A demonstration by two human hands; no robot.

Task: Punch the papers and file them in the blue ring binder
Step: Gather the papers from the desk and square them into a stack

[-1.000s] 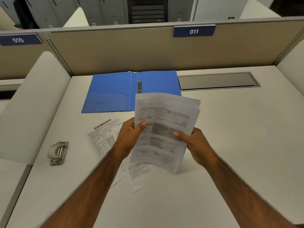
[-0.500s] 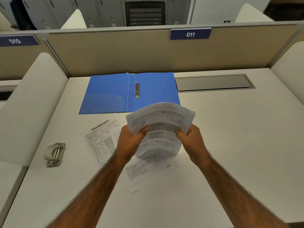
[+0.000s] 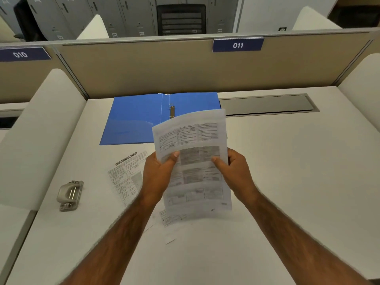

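I hold a stack of printed papers (image 3: 193, 161) upright above the desk, my left hand (image 3: 159, 173) gripping its left edge and my right hand (image 3: 234, 171) its right edge, thumbs on the front sheet. The blue ring binder (image 3: 135, 118) lies open flat at the back of the desk, its metal rings (image 3: 172, 112) partly hidden behind the top of the stack. More printed sheets (image 3: 127, 175) lie on the desk under my left forearm. A grey metal hole punch (image 3: 70, 195) sits at the desk's left side.
The white desk (image 3: 287, 171) has a grey cable tray cover (image 3: 267, 104) at the back right. A beige partition (image 3: 164, 66) with label 011 closes the back. White side dividers (image 3: 39, 130) stand on the left and right.
The stack was bent over and lowered half a second ago; now it stands straight and tall again, lifted slightly and covering more of the binder. Both hands keep their grip.
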